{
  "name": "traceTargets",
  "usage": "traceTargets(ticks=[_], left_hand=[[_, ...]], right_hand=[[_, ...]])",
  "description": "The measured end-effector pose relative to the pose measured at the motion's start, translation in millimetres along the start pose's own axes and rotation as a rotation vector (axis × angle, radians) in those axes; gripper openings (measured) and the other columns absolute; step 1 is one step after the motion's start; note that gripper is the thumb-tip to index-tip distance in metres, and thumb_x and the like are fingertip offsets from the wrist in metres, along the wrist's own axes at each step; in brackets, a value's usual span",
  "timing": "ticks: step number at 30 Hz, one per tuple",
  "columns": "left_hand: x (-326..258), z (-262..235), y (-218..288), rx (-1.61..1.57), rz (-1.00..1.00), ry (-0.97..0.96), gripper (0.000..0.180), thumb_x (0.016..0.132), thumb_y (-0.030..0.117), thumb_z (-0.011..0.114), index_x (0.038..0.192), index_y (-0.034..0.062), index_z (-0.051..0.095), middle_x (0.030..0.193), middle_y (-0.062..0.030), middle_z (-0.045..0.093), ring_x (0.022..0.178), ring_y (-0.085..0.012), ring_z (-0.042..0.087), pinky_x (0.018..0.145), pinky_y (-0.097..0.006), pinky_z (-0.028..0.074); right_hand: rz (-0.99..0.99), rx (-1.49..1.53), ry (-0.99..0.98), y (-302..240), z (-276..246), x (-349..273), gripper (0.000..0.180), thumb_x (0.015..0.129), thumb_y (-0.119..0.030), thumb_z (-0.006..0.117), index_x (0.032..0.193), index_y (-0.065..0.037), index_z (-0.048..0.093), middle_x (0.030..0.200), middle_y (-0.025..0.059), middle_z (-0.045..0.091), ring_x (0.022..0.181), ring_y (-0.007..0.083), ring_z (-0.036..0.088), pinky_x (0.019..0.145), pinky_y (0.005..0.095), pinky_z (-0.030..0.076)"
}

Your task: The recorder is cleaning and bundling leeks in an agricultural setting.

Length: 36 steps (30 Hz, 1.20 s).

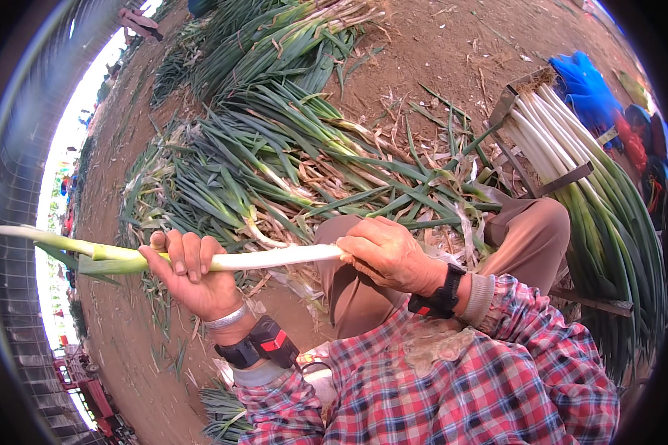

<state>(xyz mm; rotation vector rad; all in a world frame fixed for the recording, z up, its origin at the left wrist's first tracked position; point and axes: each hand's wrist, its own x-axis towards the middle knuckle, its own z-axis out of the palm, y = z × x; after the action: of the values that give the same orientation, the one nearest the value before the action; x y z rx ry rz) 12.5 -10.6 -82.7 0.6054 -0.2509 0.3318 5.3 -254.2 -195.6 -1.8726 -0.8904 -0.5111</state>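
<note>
A long green onion (274, 257) lies level across my lap, held between both hands. My left hand (189, 268) wraps its fingers around the pale green part of the stalk, with the leafy end reaching out to the left. My right hand (386, 254) closes on the white root end, and its fingers hide the tip. Beyond my knees a loose heap of green onions (234, 174) with dark green leaves spreads over the soil. At the right, a stack of white-stemmed green onions (549, 126) rests in a metal rack (564, 180).
A second pile of green onions (274, 44) lies at the far side. Dry peeled leaves (453, 222) litter the brown dirt ground (438, 52). Blue sheeting (583, 81) sits behind the rack. A mesh-like wall (22, 185) curves along the left rim. A small bunch of leaves (223, 411) lies near my left forearm.
</note>
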Motion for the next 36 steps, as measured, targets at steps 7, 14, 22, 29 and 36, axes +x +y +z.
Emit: traceTargets(ticks=[7,14,22,29,36], left_hand=[[1,-4,-5,0.018,-0.031,-0.013,0.032,0.103,0.033,0.039,0.098,0.0050,0.053,0.059,0.0037,0.034,0.044,-0.0038,0.030,0.042,-0.021,0.030],[6,7,-11,-0.102,-0.124,-0.206,0.031,0.103,0.031,0.039,0.097,0.0032,0.051,0.059,0.0034,0.033,0.045,-0.0050,0.032,0.044,-0.022,0.030],[14,4,-2,-0.019,-0.031,0.170,0.031,0.100,0.032,0.046,0.098,0.0022,0.051,0.060,0.0025,0.034,0.046,-0.0062,0.032,0.046,-0.023,0.032],[15,-27,29,-0.134,-0.008,-0.096,0.028,0.101,0.030,0.044,0.090,0.0047,0.048,0.054,0.0042,0.032,0.040,-0.0047,0.029,0.040,-0.022,0.029],[13,-10,19,-0.135,-0.051,-0.348,0.028,0.098,0.034,0.050,0.088,0.0086,0.047,0.053,0.0049,0.031,0.040,-0.0035,0.030,0.040,-0.022,0.029]], right_hand=[[0.301,0.171,-0.051,1,5,-4,0.009,0.087,-0.012,0.058,0.091,-0.003,0.059,0.078,0.0098,0.056,0.074,0.0267,0.058,0.069,0.0362,0.047],[0.899,0.628,-0.040,11,-8,-9,0.019,0.094,-0.017,0.050,0.092,0.000,0.059,0.084,0.0118,0.062,0.075,0.0172,0.057,0.070,0.0304,0.046],[0.817,1.574,0.267,31,-37,-25,0.017,0.099,-0.022,0.049,0.094,-0.007,0.052,0.081,0.0085,0.061,0.065,0.0204,0.061,0.070,0.0352,0.053],[0.865,-0.616,-0.355,121,-82,-131,0.022,0.086,-0.025,0.060,0.100,-0.007,0.061,0.100,0.0134,0.059,0.103,0.0300,0.056,0.082,0.0345,0.044],[0.389,0.431,-0.220,11,-39,-16,0.035,0.084,-0.033,0.065,0.107,-0.006,0.061,0.100,0.0145,0.059,0.098,0.0290,0.058,0.086,0.0379,0.045]])
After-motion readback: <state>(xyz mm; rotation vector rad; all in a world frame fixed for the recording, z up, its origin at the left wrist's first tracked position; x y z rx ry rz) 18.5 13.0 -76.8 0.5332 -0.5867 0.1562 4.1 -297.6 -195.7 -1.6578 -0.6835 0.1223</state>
